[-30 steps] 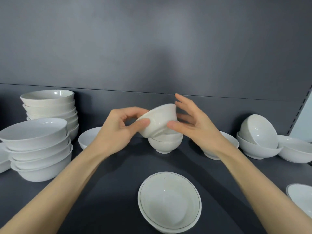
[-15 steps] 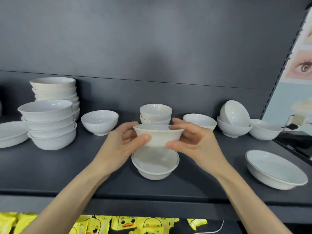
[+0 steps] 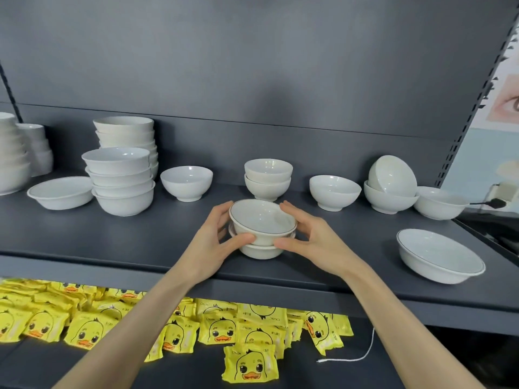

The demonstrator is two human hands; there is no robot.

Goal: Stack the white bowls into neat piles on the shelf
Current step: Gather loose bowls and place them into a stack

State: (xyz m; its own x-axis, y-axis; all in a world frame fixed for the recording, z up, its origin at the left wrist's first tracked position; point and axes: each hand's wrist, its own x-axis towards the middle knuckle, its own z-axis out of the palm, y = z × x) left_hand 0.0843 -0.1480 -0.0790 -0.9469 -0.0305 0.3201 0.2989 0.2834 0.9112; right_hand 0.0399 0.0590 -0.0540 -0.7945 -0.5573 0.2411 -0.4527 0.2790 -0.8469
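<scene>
Both hands, left hand (image 3: pixel 213 242) and right hand (image 3: pixel 314 242), clasp top bowl (image 3: pixel 262 223) by its sides; it sits nested in bottom bowl (image 3: pixel 259 250), near the front edge of shelf (image 3: pixel 140 242). Advice: centre rims evenly, let go gently, keep pile upright.

Dark grey back panel (image 3: pixel 252 66) behind matching grey shelving (image 3: pixel 112 242).

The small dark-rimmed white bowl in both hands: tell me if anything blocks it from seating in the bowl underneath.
Nothing visible does. The small dark-rimmed white bowl, held by the left hand and right hand, already sits in the matching lower white bowl; no object shows between them.
</scene>
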